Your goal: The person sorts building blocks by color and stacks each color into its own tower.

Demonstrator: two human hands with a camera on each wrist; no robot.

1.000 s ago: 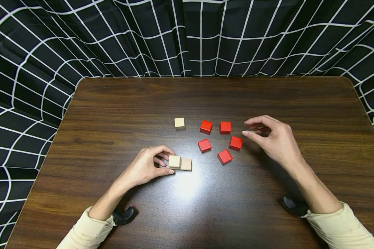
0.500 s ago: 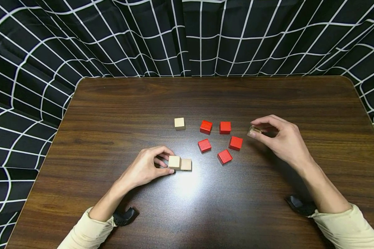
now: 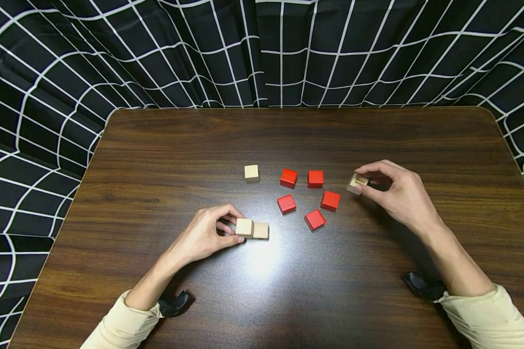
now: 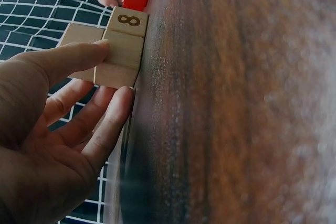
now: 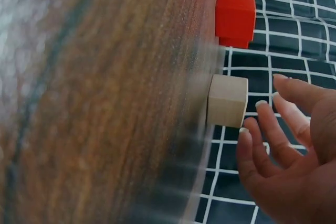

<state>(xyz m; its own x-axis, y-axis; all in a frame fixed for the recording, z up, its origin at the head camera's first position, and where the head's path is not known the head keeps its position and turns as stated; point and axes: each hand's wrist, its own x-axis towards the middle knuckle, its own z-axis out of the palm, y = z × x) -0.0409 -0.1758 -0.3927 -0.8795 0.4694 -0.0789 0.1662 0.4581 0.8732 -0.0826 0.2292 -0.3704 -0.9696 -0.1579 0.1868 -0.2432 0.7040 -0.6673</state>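
Brown tabletop (image 3: 166, 145), left grip (image 3: 205, 231) pinched round stacked pale wooden cubes (image 3: 244, 227), right grip (image 3: 395, 194) spread.

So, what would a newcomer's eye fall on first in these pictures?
Probably the five bright red blocks, scattered midway across the dark table. Then comes the left hand, gripping pale wooden blocks to their left, one marked with an 8; the right hand is at another wooden block, right of the red blocks.
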